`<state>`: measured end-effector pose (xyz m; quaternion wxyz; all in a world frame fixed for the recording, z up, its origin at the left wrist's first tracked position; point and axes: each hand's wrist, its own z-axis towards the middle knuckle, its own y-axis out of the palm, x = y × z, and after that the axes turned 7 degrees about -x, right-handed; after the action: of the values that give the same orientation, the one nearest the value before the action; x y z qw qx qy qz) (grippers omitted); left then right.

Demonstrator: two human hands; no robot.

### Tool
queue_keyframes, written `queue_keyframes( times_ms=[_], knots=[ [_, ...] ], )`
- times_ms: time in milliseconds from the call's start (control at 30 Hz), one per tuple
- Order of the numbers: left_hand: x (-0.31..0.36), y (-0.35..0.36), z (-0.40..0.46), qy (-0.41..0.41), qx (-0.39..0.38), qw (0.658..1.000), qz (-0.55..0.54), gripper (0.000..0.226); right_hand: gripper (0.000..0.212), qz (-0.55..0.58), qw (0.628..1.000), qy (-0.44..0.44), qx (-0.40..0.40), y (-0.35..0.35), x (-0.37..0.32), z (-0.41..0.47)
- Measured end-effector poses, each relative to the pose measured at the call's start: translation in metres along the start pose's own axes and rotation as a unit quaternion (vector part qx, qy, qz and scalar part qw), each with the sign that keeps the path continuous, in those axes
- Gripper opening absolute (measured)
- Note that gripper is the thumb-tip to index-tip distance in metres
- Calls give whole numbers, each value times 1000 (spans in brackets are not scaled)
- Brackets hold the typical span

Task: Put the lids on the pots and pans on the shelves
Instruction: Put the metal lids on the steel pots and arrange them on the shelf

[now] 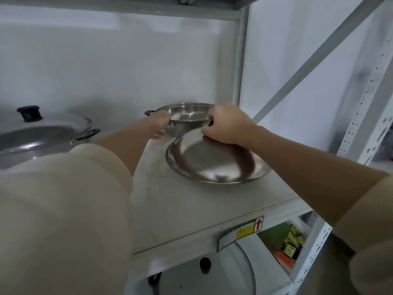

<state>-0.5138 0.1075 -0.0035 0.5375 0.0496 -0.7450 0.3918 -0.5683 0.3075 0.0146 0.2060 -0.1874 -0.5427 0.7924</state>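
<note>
A small steel pan (185, 116) with black side handles stands uncovered at the back of the white shelf (180, 209). My left hand (160, 123) grips its left rim and my right hand (227, 126) grips its right rim and handle. Just in front of the pan a round steel lid (214, 160) lies upside down on the shelf, partly under my right wrist. At the far left a large steel pot (42, 141) wears its lid with a black knob (29, 112).
A grey shelf post (241, 60) and a diagonal brace (314, 58) stand to the right. Another shelf board runs overhead. On the shelf below sit a glass lid with a black knob (205, 265) and a bin of packets (291, 243).
</note>
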Motion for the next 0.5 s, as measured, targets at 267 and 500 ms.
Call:
queue_keyframes(
  times_ms=[267,500],
  knots=[
    [-1,-1,13,33,63,997,19,33,29,33,991,23,126,-44,13,6],
    [-19,-34,5,-19,37,996,-84,13,27,14,983,6,181,-41,-11,49]
  ],
)
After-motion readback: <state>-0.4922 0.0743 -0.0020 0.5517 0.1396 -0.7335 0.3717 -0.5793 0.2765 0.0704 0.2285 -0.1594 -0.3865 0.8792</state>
